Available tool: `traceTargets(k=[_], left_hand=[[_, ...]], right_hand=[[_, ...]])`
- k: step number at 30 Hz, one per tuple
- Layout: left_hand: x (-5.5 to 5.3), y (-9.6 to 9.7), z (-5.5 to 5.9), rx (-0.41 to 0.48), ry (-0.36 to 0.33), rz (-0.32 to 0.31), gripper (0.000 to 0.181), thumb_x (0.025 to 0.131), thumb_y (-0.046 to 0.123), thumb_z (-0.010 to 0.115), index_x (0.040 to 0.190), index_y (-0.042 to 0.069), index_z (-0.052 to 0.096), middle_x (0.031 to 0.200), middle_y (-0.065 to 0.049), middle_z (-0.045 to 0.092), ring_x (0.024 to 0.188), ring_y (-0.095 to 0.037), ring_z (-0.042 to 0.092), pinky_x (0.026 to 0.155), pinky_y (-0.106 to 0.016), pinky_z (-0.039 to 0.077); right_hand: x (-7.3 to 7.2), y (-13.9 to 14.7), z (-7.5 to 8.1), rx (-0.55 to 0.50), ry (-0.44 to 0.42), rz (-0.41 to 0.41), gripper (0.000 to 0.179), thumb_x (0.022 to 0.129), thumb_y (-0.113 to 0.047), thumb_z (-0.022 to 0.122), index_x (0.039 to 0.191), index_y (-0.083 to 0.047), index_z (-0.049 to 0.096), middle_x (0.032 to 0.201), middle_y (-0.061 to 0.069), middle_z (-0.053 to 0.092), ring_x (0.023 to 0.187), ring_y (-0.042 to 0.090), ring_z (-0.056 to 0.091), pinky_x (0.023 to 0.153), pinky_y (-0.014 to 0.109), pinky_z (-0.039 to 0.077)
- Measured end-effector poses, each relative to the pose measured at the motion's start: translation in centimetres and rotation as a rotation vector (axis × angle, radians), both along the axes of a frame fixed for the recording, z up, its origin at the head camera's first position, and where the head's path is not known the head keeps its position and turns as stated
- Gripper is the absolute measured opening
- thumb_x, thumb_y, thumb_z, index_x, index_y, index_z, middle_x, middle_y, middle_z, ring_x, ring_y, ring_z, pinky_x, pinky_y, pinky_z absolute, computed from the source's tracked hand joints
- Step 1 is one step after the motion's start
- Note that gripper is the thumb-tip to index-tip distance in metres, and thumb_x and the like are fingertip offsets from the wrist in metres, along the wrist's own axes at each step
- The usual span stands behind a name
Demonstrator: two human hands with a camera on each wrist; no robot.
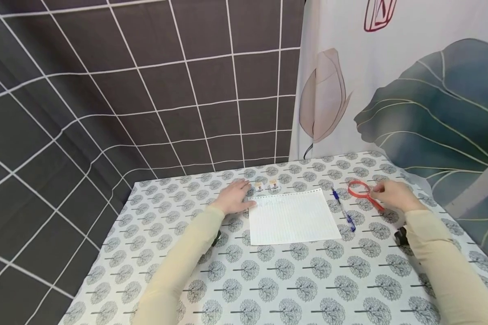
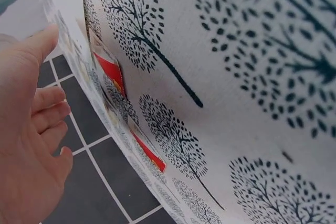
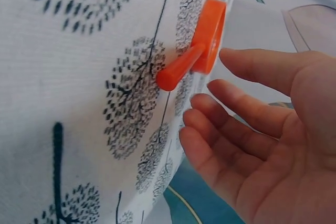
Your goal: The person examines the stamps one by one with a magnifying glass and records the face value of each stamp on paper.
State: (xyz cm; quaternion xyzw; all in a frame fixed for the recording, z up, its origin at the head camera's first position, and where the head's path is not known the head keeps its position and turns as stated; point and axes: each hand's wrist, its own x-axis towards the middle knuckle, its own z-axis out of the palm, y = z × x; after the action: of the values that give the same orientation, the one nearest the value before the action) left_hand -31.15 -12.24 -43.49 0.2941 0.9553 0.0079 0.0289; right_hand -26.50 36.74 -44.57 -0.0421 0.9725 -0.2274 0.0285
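Observation:
A red magnifying glass (image 1: 376, 205) lies on the cloth at the right of the head view. My right hand (image 1: 396, 196) is beside its handle. In the right wrist view the fingers (image 3: 231, 108) are loosely bent and apart, with a gap between them and the orange-red handle (image 3: 181, 69). My left hand (image 1: 233, 198) rests at the upper left corner of a lined sheet of paper (image 1: 294, 221), thumb over its edge. Faint writing shows near that corner. In the left wrist view this hand (image 2: 31, 135) has relaxed fingers and holds nothing.
A blue pen (image 1: 343, 211) lies between the paper and the magnifying glass. Two small clear pieces with printed pictures (image 1: 274, 184) are just beyond the paper. Tree-patterned cloth (image 1: 284, 271) covers the table. A dark checked curtain (image 1: 211, 81) and a leaf-patterned one (image 1: 431, 99) hang behind.

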Motion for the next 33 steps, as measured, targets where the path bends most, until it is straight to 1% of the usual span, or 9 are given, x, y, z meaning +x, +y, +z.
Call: traceTargets(k=[2, 4, 6, 8, 10, 14, 19, 26, 33], left_hand=[[-0.2, 0.2, -0.1, -0.015, -0.007, -0.007, 0.072, 0.101, 0.050, 0.055, 0.152, 0.001, 0.041, 0.159, -0.016, 0.036, 0.151, -0.031, 0.025, 0.125, -0.043, 0.017], [-0.4, 0.3, -0.3, -0.032, -0.007, -0.011, 0.072, 0.101, 0.050, 0.053, 0.153, 0.002, 0.040, 0.160, -0.014, 0.036, 0.151, -0.031, 0.025, 0.125, -0.043, 0.017], [-0.7, 0.4, -0.6, -0.040, -0.008, -0.009, 0.072, 0.101, 0.051, 0.052, 0.153, 0.002, 0.040, 0.160, -0.014, 0.036, 0.151, -0.031, 0.026, 0.125, -0.043, 0.017], [-0.9, 0.4, -1.1, -0.048, -0.014, 0.001, 0.072, 0.101, 0.052, 0.051, 0.153, 0.004, 0.040, 0.160, -0.013, 0.036, 0.151, -0.030, 0.026, 0.125, -0.043, 0.017], [-1.1, 0.5, -1.6, -0.051, -0.019, 0.012, 0.072, 0.101, 0.053, 0.050, 0.153, 0.005, 0.040, 0.160, -0.012, 0.036, 0.151, -0.030, 0.026, 0.125, -0.042, 0.017], [-1.5, 0.5, -2.6, -0.058, -0.014, 0.018, 0.069, 0.101, 0.053, 0.048, 0.154, 0.008, 0.041, 0.160, -0.010, 0.037, 0.150, -0.028, 0.027, 0.125, -0.040, 0.018], [-1.7, 0.8, -3.4, -0.030, -0.008, 0.001, 0.065, 0.103, 0.048, 0.046, 0.153, 0.007, 0.042, 0.159, -0.011, 0.039, 0.150, -0.028, 0.029, 0.124, -0.040, 0.020], [-1.5, 1.2, -3.5, -0.019, -0.023, 0.010, 0.063, 0.103, 0.045, 0.043, 0.152, 0.006, 0.043, 0.159, -0.010, 0.039, 0.150, -0.026, 0.029, 0.124, -0.037, 0.020], [-1.6, 1.4, -3.7, -0.017, -0.010, 0.014, 0.062, 0.102, 0.044, 0.041, 0.152, 0.006, 0.044, 0.158, -0.010, 0.040, 0.150, -0.026, 0.029, 0.124, -0.037, 0.020]], right_hand=[[0.1, 0.0, -0.2, -0.007, -0.021, -0.009, 0.039, 0.095, -0.021, 0.064, 0.109, 0.015, 0.064, 0.091, 0.023, 0.068, 0.076, 0.032, 0.063, 0.061, 0.044, 0.054], [0.2, 0.1, -0.3, -0.016, -0.036, -0.010, 0.040, 0.095, -0.022, 0.065, 0.109, 0.015, 0.064, 0.089, 0.021, 0.068, 0.076, 0.032, 0.063, 0.061, 0.044, 0.054], [0.3, 0.1, -0.4, -0.027, -0.049, -0.007, 0.041, 0.095, -0.022, 0.066, 0.109, 0.016, 0.063, 0.090, 0.022, 0.068, 0.079, 0.035, 0.064, 0.064, 0.046, 0.055], [0.3, 0.1, -0.5, -0.033, -0.054, 0.001, 0.042, 0.094, -0.022, 0.067, 0.110, 0.017, 0.062, 0.093, 0.025, 0.068, 0.084, 0.039, 0.064, 0.069, 0.052, 0.056], [0.3, 0.1, -0.6, -0.039, -0.062, 0.006, 0.041, 0.094, -0.021, 0.067, 0.109, 0.017, 0.063, 0.092, 0.024, 0.067, 0.083, 0.037, 0.063, 0.070, 0.052, 0.055], [0.4, 0.0, -0.8, -0.039, -0.072, 0.010, 0.038, 0.092, -0.020, 0.070, 0.105, 0.015, 0.064, 0.090, 0.021, 0.066, 0.080, 0.032, 0.061, 0.068, 0.049, 0.054], [0.4, -0.2, -0.9, -0.049, -0.079, 0.006, 0.032, 0.089, -0.018, 0.071, 0.098, 0.012, 0.065, 0.087, 0.018, 0.066, 0.076, 0.029, 0.060, 0.064, 0.043, 0.052], [0.1, -0.4, -1.3, -0.077, -0.095, 0.014, 0.022, 0.089, -0.016, 0.069, 0.090, 0.006, 0.067, 0.077, 0.008, 0.064, 0.069, 0.022, 0.055, 0.060, 0.033, 0.047], [-0.2, -0.4, -1.3, -0.098, -0.121, 0.014, 0.019, 0.091, -0.013, 0.065, 0.088, 0.006, 0.068, 0.070, 0.003, 0.064, 0.064, 0.021, 0.057, 0.058, 0.033, 0.047]])
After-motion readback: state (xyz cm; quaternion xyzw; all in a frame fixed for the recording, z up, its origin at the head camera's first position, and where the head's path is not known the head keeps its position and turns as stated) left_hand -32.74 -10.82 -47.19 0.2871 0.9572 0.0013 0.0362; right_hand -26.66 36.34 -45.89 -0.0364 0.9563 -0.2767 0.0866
